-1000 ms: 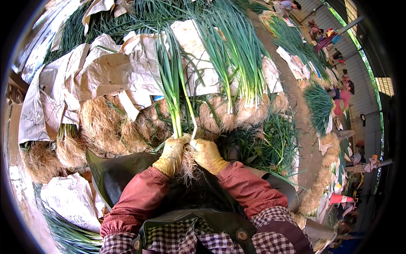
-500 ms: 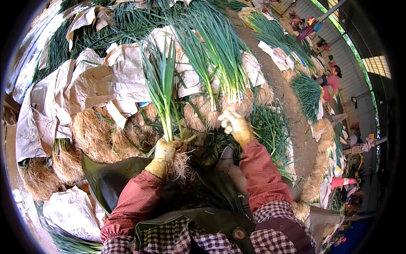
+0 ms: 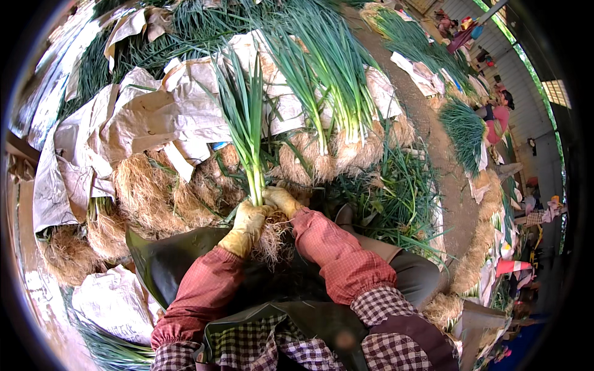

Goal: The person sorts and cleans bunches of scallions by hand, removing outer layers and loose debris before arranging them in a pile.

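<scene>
Yellow-gloved left hand (image 3: 246, 225), closed on the pale lower end of a small bunch of long green stalks (image 3: 250, 139), held above a dark green glossy apron (image 3: 176, 260), with brownish stringy roots (image 3: 271, 244) spilling below; yellow-gloved right hand (image 3: 282, 201), at the bunch's lower right side, finger closure not discernible. Beyond these, creased off-white woven sheeting (image 3: 167, 117) partly covering bundles with tan fibrous roots (image 3: 141, 185); to the right, a loose heap of green leaves (image 3: 405, 191).

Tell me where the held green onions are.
In the head view, the green onions are just left of centre, in the left hand, reaching over the pale sacking, right hand close to their base.
</scene>
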Demonstrator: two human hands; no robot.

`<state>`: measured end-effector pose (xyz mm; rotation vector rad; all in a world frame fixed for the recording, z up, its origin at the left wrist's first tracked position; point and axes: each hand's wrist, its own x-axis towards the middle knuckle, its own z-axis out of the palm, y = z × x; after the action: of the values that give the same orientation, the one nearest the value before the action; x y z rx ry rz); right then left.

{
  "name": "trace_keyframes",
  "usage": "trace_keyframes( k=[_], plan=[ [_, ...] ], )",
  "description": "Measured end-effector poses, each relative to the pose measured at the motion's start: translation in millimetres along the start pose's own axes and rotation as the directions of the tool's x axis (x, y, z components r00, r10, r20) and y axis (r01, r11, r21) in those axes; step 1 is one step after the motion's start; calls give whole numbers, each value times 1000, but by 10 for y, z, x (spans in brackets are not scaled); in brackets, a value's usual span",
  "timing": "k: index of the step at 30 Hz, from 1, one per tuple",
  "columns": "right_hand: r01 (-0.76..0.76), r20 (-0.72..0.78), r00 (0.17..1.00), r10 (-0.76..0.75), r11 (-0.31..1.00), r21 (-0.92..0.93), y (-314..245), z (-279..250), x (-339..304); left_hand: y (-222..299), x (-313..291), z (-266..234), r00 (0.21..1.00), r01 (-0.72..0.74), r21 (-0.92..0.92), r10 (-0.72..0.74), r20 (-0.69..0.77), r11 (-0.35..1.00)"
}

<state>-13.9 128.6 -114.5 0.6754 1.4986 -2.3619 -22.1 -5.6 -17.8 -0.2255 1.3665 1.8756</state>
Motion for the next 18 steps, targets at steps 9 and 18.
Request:
trace_keyframes(
  k=[9,18],
  plan=[
    [228,-281,762,-583,648,-726,-335,200,-1094,107,145,-107,997,-68,-82,66,-25,994],
    [718,-950,12,-311,664,-208,-909,-1866,-1973,247,19,96,993,-98,26,100,-55,995]
  ],
)
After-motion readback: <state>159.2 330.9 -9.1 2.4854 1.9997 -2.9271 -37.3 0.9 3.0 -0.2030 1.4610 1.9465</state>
